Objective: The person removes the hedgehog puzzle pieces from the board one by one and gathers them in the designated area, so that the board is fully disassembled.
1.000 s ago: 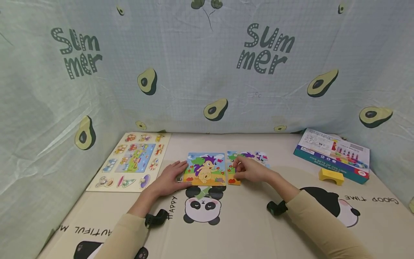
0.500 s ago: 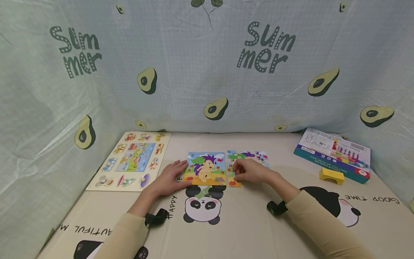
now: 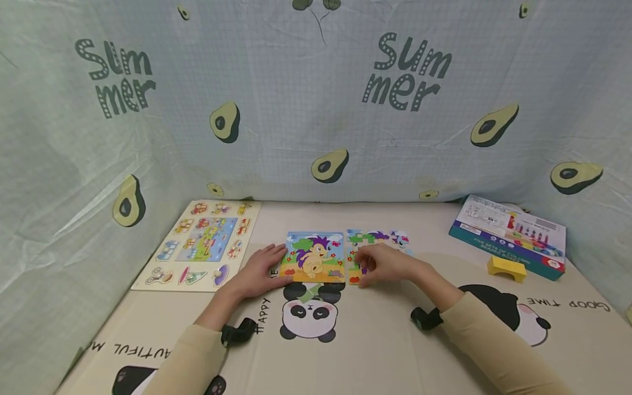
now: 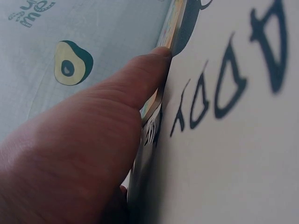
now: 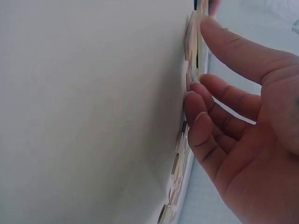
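My left hand [image 3: 258,272] rests beside a hedgehog picture board [image 3: 313,258], fingers extended. Its thumb [image 4: 149,67] touches the board's edge in the left wrist view. Just right of that board lie jigsaw puzzle pieces [image 3: 353,237], partly joined and printed with similar colours. Over the near part of them, my right hand [image 3: 387,263] has its thumb and curled fingers at the edges of a puzzle piece [image 3: 364,270]. In the right wrist view the thumb [image 5: 233,49] is spread from the curled fingers [image 5: 201,126], which hide part of the pieces.
A peg puzzle board [image 3: 197,247] with vehicle and toy pictures lies at the left. At the back right is a boxed bead set [image 3: 508,236], with a yellow arch block [image 3: 506,269] in front of it. A patterned sheet forms the back wall.
My right thumb has moved toward the near edge of the pieces, widening its gap from the index finger and showing a purple patch. My left hand stays put.
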Tool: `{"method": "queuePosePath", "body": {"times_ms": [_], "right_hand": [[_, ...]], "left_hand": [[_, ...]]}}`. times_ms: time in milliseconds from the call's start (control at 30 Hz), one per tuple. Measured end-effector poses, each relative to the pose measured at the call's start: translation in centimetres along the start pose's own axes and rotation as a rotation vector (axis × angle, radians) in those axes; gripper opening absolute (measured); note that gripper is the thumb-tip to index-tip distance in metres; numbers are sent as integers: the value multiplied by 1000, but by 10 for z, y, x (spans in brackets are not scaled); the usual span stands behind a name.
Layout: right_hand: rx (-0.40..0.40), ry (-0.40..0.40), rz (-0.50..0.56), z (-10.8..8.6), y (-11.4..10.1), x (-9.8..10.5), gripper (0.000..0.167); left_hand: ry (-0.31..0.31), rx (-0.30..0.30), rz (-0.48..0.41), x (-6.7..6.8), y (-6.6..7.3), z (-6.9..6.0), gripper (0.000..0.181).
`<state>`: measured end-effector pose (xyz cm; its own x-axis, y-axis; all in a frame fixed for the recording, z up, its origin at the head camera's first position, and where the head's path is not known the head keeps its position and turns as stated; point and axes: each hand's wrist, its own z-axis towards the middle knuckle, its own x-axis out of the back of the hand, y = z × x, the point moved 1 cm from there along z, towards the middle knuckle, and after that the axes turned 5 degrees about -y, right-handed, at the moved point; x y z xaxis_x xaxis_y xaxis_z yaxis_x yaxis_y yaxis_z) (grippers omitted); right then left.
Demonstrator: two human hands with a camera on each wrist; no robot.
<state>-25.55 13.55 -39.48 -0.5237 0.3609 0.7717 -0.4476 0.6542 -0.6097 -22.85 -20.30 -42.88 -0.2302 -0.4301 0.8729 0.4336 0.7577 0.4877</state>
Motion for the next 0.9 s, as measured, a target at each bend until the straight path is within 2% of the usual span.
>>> {"method": "queuePosePath", "body": {"times_ms": [167, 567, 900], "right_hand": [[-6, -20, -23, 0, -1, -1, 42], [16, -12, -25, -1, 1, -1, 40], [58, 73, 0, 5, -8, 9, 41]], "left_hand": [[3, -5, 1, 1, 1, 0, 81], [7, -8, 1, 0, 0, 0, 81], [4, 1, 1, 0, -1, 0, 80]]}}
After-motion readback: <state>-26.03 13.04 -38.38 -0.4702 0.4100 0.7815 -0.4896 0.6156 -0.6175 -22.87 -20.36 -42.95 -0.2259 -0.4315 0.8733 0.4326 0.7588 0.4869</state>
